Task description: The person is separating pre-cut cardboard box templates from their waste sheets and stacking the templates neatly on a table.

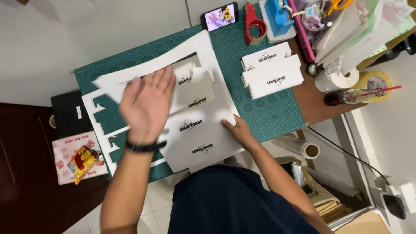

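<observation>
My left hand (146,103) hovers flat, fingers spread, over a large white cut-out paper sheet (203,47) on the green cutting mat (268,110); a black band circles its wrist. Whether it touches the sheet I cannot tell. My right hand (237,132) presses its fingers on the right edge of a stack of white printed die-cut cards (195,138) near the mat's front edge. More printed cut pieces (196,93) show through the sheet's opening.
Two folded white printed pieces (273,71) lie on the mat's right. At the back are a phone (219,16), a red tape dispenser (252,24), a blue tool (278,17) and papers. A yellow tape roll (373,82), bottle (351,96) and snack packet (82,162) lie around.
</observation>
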